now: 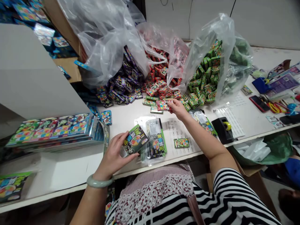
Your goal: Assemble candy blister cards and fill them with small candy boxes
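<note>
Hiding: our right hand covers the right end of the red packet.
Pinch: fingers together on that end; the packet juts left, perhaps touching the loose packets beneath.
Left hold: our left hand clamps the black-green pouch by its left side.

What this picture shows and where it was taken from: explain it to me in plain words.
There is no machine here, only a person's two bare hands, seen by a camera worn on the head that looks forward and down. The left hand holds a black packet with a green edge. The right hand holds a small red pack, farther out over the white table. Nearby lie similar packets and one small green pack. Behind, purple packs, red packs and green packs spill from clear plastic bags. A tape dispenser stands to the right.
</note>
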Tool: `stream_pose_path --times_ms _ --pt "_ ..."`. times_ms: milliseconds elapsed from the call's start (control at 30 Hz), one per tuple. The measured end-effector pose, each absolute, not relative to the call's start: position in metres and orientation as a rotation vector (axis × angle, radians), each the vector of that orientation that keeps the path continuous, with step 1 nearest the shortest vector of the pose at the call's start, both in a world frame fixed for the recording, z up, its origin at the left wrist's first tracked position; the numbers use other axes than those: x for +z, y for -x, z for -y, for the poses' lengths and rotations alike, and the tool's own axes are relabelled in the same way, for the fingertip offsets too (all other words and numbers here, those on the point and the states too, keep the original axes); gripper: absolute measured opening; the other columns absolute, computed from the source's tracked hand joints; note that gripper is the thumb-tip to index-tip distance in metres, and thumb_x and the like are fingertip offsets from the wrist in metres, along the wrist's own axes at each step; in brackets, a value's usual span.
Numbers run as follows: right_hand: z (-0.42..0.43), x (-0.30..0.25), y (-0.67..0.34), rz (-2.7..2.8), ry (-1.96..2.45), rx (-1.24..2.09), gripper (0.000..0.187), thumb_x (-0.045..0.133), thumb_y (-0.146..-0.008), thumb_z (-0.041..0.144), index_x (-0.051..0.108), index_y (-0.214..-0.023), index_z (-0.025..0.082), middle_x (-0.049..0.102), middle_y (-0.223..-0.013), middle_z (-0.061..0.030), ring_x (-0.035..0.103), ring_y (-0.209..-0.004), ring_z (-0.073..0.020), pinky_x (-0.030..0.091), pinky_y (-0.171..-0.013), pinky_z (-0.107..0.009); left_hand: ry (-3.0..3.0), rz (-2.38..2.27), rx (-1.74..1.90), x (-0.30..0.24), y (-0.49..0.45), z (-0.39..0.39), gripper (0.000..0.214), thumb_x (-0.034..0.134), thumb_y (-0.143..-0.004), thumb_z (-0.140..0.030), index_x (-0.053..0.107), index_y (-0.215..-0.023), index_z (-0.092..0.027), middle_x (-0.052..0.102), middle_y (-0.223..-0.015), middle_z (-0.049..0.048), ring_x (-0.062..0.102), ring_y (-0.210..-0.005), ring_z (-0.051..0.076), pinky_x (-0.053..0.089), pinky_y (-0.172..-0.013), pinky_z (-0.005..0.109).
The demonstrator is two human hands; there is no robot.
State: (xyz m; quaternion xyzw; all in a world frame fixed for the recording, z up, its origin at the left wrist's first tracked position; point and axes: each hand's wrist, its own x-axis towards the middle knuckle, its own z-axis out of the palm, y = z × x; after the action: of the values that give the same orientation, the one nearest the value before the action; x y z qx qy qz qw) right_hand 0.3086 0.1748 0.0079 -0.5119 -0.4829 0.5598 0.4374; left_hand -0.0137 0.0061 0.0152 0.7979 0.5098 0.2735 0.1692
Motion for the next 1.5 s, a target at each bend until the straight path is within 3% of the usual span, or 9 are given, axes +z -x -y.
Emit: stream_pose_path --times_ms 233,433,667,800,967,1033,1233,1367,1500 --pt "-0.141 0.017 -0.329 1.306 1.284 1.463 0.033 0.068 -0.079 0.032 0.059 -0.109 0.024 0.059 -0.075 0.0057 0.059 -0.060 -0.0088 0.046 -0.047 -0.019 -2.259 -1.449 0.771 0.017 0.006 0.005 0.083 0.071 -0.080 -0.057 0.035 -0.150 -0.029 0.051 -0.135 0.0119 0.053 -0.126 0.034 0.046 -0.109 0.053" --pt "-0.112 -0.003 -0.310 1.250 1.414 1.485 0.021 0.072 -0.071 0.022 0.054 -0.082 0.021 0.059 -0.064 0.0067 0.060 -0.059 -0.0106 0.051 -0.055 -0.024 -2.177 -1.582 0.850 0.017 0.005 0.015 0.083 0.070 -0.079 -0.060 0.040 -0.148 -0.026 0.052 -0.133 0.0139 0.053 -0.127 0.034 0.045 -0.110 0.053" --pt "-0.073 -0.021 -0.287 1.514 1.570 1.422 0.026 0.071 -0.080 0.040 0.052 -0.078 0.022 0.066 -0.074 0.0000 0.066 -0.069 -0.0168 0.051 -0.060 -0.029 -2.112 -1.599 0.909 0.012 0.005 0.019 0.084 0.072 -0.076 -0.063 0.044 -0.145 -0.025 0.054 -0.131 0.0145 0.054 -0.126 0.033 0.043 -0.111 0.055" --pt "-0.066 -0.004 -0.298 2.121 1.464 0.971 0.026 0.070 -0.083 0.038 0.064 -0.098 0.018 0.069 -0.105 -0.0095 0.065 -0.097 -0.0240 0.052 -0.088 -0.041 -2.093 -1.606 0.917 0.013 0.008 0.020 0.084 0.072 -0.075 -0.064 0.045 -0.144 -0.025 0.053 -0.132 0.0140 0.053 -0.128 0.033 0.042 -0.112 0.056" --pt "-0.093 0.007 -0.283 2.642 1.182 0.741 0.085 0.085 -0.068 0.035 0.047 -0.143 0.022 0.040 -0.156 -0.0157 0.030 -0.145 -0.0379 0.029 -0.114 -0.056 -2.074 -1.589 0.974 0.019 0.007 0.013 0.085 0.071 -0.075 -0.066 0.045 -0.144 -0.023 0.053 -0.132 0.0138 0.053 -0.128 0.032 0.043 -0.112 0.054" --pt "-0.104 0.002 -0.273 2.743 1.206 0.732 0.092 0.087 -0.065 0.034 0.045 -0.146 0.022 0.037 -0.157 -0.0167 0.026 -0.146 -0.0404 0.026 -0.114 -0.059 -2.086 -1.576 0.989 0.021 0.005 0.012 0.085 0.071 -0.076 -0.066 0.045 -0.144 -0.022 0.054 -0.132 0.0141 0.053 -0.128 0.032 0.043 -0.112 0.054" --pt "-0.106 0.002 -0.285 2.455 1.125 0.578 0.073 0.077 -0.070 0.032 0.051 -0.137 0.016 0.053 -0.138 -0.0184 0.047 -0.130 -0.0347 0.036 -0.110 -0.051 -2.133 -1.526 1.001 0.019 0.006 0.012 0.085 0.072 -0.076 -0.062 0.043 -0.146 -0.022 0.053 -0.134 0.0137 0.052 -0.128 0.032 0.043 -0.112 0.053" --pt "-0.088 0.042 -0.309 2.183 1.067 0.379 0.072 0.072 -0.075 0.038 0.044 -0.139 0.022 0.051 -0.137 -0.0148 0.046 -0.129 -0.0340 0.041 -0.106 -0.053 -2.279 -1.448 0.928 0.016 0.000 0.006 0.091 0.075 -0.074 -0.062 0.039 -0.149 -0.024 0.051 -0.134 0.0140 0.052 -0.127 0.033 0.044 -0.110 0.052" --pt "-0.065 0.084 -0.311 2.487 0.912 0.230 0.075 0.073 -0.078 0.036 0.040 -0.144 0.024 0.048 -0.140 -0.0144 0.044 -0.130 -0.0357 0.039 -0.108 -0.057 -2.446 -1.328 0.892 0.019 -0.010 -0.001 0.096 0.076 -0.074 -0.059 0.032 -0.152 -0.025 0.051 -0.133 0.0146 0.052 -0.124 0.033 0.046 -0.107 0.051"
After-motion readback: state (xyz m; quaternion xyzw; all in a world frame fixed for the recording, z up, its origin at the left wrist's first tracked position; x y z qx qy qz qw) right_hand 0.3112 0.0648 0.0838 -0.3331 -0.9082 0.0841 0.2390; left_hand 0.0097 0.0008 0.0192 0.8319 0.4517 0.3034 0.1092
